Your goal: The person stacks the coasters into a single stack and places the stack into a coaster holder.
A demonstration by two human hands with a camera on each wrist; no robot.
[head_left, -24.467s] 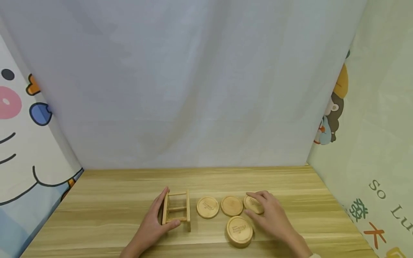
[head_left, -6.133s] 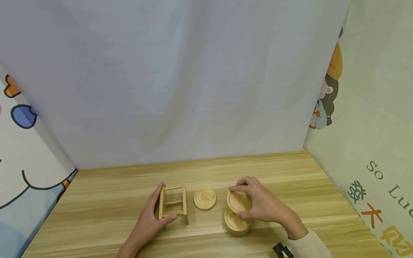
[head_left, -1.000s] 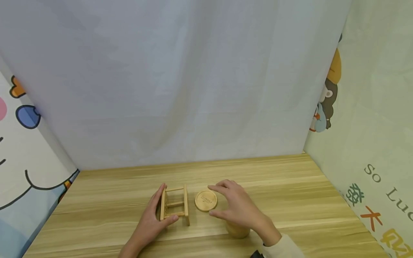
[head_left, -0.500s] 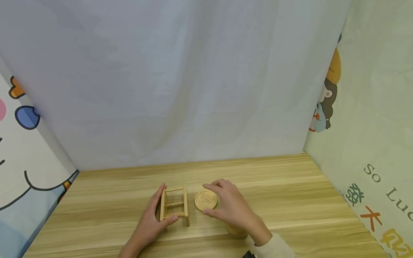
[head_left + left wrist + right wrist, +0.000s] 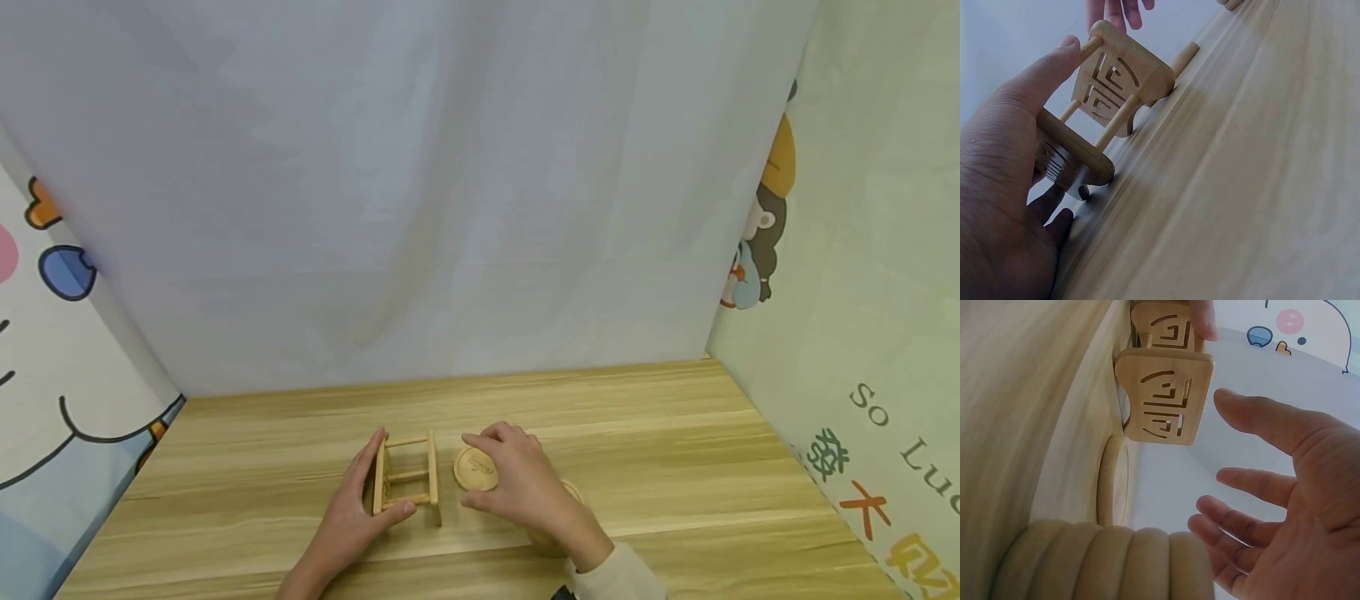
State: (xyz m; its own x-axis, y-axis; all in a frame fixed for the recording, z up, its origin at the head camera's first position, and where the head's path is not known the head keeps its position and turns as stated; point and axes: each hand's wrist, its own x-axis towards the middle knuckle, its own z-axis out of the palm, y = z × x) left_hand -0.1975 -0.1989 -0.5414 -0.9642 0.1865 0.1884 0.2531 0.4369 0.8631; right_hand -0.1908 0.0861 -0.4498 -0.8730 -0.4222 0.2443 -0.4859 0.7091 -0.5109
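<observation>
A small bamboo coaster holder (image 5: 433,467), with cut-out side panels (image 5: 1125,69) and round rods, stands on the table. My left hand (image 5: 341,517) grips it from the left, thumb at the near rod and fingers behind the left panel. One round bamboo coaster (image 5: 472,469) lies flat right of the holder. Over its right side hovers my right hand (image 5: 521,487), fingers and thumb spread apart; in the right wrist view this hand (image 5: 1285,519) holds nothing and stays clear of the coaster (image 5: 1121,481). A stack of several coasters (image 5: 1129,565) is mostly hidden under my right forearm in the head view.
The wood-grain table (image 5: 675,450) extends around the objects. A pale cloth (image 5: 450,208) hangs behind its back edge. Printed cloths hang at the left (image 5: 90,358) and right (image 5: 847,275). A black item (image 5: 562,593) shows at the right cuff.
Over the last second my right hand moved left, from above the stack to over the single coaster. Earlier the separate coasters went onto the stack. The left hand stays on the holder.
</observation>
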